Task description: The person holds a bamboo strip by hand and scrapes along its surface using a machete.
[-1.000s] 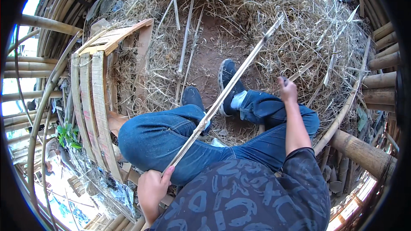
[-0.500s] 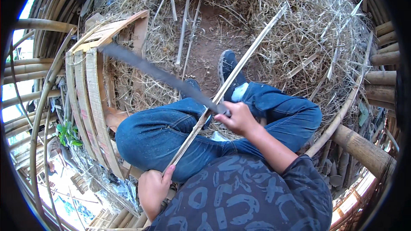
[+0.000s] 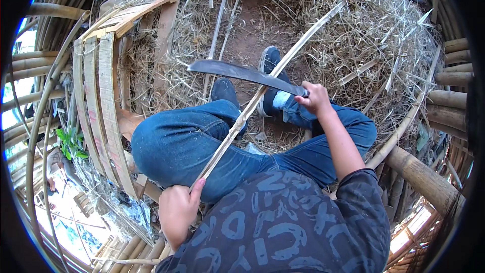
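Note:
A long, narrow bamboo strip slants from my lap up toward the far right, passing over my left thigh. Its near end is gripped in my left hand, with the thumb lying along it. My right hand is closed round the handle of a machete. The dark blade points left and crosses the strip past its middle, near my shoes; it seems to touch the strip there. My fingers hide most of the handle.
A slatted wooden crate stands at my left. Dry shavings cover the ground ahead, with loose strips among them. Bamboo poles lie stacked at the right, and a bamboo wall rises at the left.
My right hand has moved forward and right, taking the machete farther along the strip toward its far end. The blade now lies more level. My left hand keeps its hold.

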`<state>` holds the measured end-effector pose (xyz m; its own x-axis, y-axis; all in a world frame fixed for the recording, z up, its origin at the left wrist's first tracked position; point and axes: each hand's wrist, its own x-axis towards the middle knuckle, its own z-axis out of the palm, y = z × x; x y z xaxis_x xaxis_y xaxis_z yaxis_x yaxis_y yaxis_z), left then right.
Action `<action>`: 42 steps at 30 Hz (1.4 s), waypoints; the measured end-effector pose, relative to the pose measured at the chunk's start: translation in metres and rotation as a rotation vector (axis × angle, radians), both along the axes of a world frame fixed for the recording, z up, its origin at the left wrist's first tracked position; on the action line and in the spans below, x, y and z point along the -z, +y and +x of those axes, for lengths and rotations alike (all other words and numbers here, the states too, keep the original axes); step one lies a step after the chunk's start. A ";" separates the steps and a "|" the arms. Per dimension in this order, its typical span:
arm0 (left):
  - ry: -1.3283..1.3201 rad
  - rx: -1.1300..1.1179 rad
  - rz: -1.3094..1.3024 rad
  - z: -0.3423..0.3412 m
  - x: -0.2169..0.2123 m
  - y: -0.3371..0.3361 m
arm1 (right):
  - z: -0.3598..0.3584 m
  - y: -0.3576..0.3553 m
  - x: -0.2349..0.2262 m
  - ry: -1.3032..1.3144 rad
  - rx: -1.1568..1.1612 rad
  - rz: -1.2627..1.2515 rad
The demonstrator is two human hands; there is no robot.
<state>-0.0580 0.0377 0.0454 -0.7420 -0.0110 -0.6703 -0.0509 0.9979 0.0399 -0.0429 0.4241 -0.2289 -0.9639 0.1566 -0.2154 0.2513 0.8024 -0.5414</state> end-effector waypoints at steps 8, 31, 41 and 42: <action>-0.031 -0.051 0.014 0.002 -0.004 0.005 | -0.009 0.007 -0.004 0.068 -0.016 0.082; -0.045 0.011 0.013 0.000 -0.006 -0.001 | 0.001 0.044 -0.011 -0.054 0.563 -0.157; -0.094 -0.017 -0.042 -0.006 -0.010 0.009 | -0.009 -0.104 -0.105 -0.011 0.015 -0.516; -0.095 -0.013 -0.051 -0.005 -0.009 0.008 | -0.012 -0.114 -0.101 0.041 -0.059 -0.406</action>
